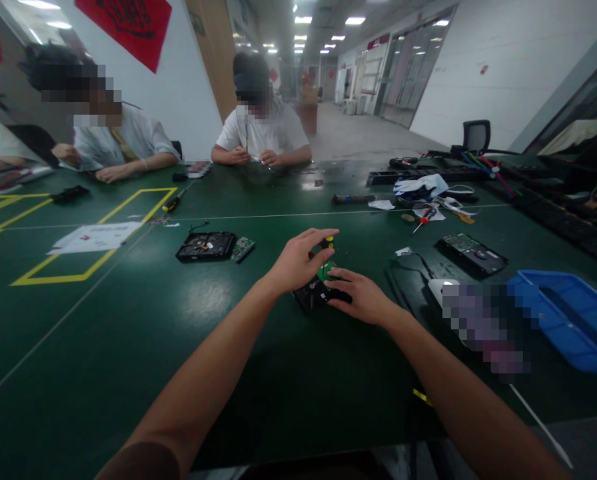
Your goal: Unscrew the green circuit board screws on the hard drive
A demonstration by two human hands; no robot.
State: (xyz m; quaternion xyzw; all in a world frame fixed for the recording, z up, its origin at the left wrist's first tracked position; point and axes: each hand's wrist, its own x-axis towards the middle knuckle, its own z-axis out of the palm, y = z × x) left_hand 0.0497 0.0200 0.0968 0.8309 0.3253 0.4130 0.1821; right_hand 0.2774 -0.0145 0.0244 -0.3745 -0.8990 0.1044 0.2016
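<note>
In the head view, a black device with a green circuit board (325,271) lies on the dark green table (208,373), in front of me. My left hand (301,259) is closed on a small screwdriver with a yellow and black handle (330,243), held upright over the board between thumb and fingers. The screwdriver's tip is too small to make out. My right hand (361,296) rests at the device's right side, its fingers spread and touching the board and the black casing (310,296).
Another opened black device (206,246) and a loose circuit board (242,249) lie left. To the right are a third device (471,254), a blue tray (573,320), a cable and a red screwdriver (425,219). Two people (263,133) sit across the table.
</note>
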